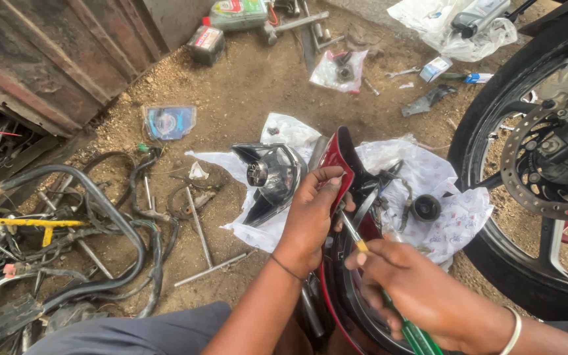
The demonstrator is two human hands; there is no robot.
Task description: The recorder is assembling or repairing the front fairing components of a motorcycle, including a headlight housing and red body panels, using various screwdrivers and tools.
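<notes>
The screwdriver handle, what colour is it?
Green, seen in the head view: the screwdriver handle in the right hand.

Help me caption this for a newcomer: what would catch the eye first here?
At centre, the left hand grips a dark red fairing panel while the right hand works a green-handled screwdriver against it. Behind lies a headlight unit on white plastic sheeting. A motorcycle wheel with brake disc fills the right edge.

Soft, even daylight here, no hard shadows on the dirt ground (244, 92). Faint glare on the headlight lens (271, 177). Edges bow outward; the nine o'clock corner sits dim.
</notes>
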